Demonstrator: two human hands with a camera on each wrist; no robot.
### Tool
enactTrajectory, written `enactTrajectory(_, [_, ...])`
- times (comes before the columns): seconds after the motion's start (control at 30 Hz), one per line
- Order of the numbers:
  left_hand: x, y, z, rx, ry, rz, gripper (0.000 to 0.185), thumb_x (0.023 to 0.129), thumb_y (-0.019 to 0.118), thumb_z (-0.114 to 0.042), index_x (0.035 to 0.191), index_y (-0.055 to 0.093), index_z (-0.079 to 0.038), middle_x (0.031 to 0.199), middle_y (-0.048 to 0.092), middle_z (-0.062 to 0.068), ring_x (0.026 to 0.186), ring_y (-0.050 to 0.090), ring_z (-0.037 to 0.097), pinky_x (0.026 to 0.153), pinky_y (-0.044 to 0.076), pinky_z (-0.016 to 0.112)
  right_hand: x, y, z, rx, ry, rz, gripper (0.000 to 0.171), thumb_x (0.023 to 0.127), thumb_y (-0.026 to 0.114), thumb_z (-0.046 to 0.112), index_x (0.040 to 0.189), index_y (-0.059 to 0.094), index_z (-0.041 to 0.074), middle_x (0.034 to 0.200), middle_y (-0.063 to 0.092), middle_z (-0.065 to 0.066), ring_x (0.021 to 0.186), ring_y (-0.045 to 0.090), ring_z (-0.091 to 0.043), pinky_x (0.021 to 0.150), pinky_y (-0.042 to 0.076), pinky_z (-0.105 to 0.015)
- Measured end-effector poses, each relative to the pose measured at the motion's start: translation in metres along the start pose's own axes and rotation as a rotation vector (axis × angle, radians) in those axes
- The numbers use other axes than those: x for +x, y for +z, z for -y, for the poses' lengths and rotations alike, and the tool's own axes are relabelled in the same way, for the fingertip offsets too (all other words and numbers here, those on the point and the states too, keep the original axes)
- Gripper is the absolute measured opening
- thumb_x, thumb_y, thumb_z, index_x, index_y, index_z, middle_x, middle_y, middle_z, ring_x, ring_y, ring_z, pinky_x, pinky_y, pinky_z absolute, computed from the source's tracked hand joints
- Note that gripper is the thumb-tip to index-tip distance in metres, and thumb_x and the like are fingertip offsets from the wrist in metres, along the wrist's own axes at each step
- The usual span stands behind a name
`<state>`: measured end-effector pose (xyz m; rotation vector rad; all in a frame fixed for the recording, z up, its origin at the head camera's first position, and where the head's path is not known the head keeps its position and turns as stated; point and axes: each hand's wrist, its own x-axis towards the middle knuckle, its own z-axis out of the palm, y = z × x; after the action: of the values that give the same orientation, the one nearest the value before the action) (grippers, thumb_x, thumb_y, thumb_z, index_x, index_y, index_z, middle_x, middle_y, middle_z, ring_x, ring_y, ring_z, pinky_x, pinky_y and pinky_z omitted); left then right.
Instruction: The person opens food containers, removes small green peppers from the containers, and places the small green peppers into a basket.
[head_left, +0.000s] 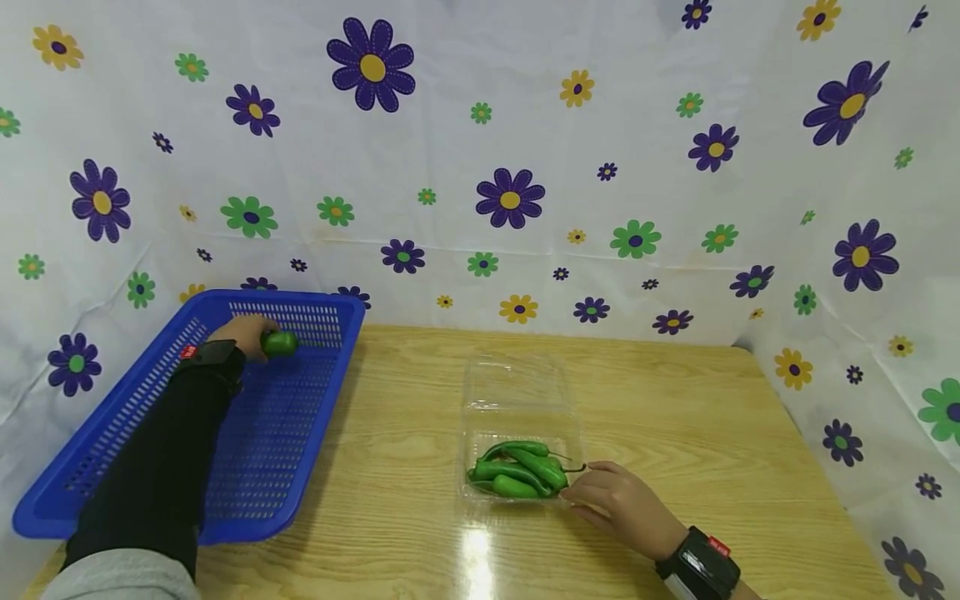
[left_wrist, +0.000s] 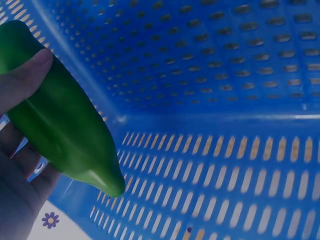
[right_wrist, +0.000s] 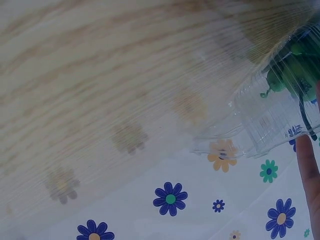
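Inside the blue plastic basket, my left hand holds a green pepper. In the left wrist view the thumb lies across the pepper's upper part, with fingers behind it and its tapered end pointing down. A clear plastic container stands on the table with its lid folded back. Several long green chili peppers lie in it. My right hand touches the container's near right side with its fingertips. In the right wrist view only part of a finger shows beside the container's rim.
The basket takes up the left side of the wooden table. A white cloth printed with flowers rises behind the table and along both sides. The basket's slotted walls stand around my left hand.
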<state>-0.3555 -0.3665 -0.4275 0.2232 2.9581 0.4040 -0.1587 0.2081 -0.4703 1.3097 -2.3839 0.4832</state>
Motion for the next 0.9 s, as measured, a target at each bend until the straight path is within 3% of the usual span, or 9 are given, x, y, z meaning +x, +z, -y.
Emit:
enactTrajectory(0.47, [0.006,0.014,-0.002,-0.007,0.014,0.0,0.048,0.062,0.078,0.006,0.107,0.064,0.006,0.093,0.064,0.023,0.078,0.057,0.033,0.068,0.046,0.049,-0.002,0.001,-0.001,-0.006,-0.014,-0.021,0.029,0.065,0.082,0.011,0.091,0.073,0.014,0.086,0.07,0.008,0.081,0.065,-0.005,0.084,0.052,-0.036])
enactTrajectory(0.67, [0.006,0.018,-0.005,-0.019,-0.003,-0.014,0.05,0.062,0.078,0.006,0.109,0.062,0.007,0.098,0.064,0.026,0.083,0.059,0.037,0.073,0.047,0.054,-0.002,0.001,0.0,0.004,-0.015,-0.026,0.029,0.064,0.083,0.01,0.091,0.072,0.014,0.086,0.07,0.008,0.08,0.064,-0.005,0.084,0.052,-0.037])
enactTrajectory(0.9, [0.007,0.022,-0.005,-0.039,-0.017,-0.003,0.051,0.064,0.077,0.007,0.112,0.061,0.006,0.102,0.063,0.027,0.085,0.059,0.036,0.071,0.048,0.05,-0.001,0.001,-0.001,0.002,-0.014,-0.026,0.03,0.064,0.083,0.009,0.092,0.072,0.014,0.086,0.07,0.008,0.081,0.064,-0.005,0.084,0.051,-0.037])
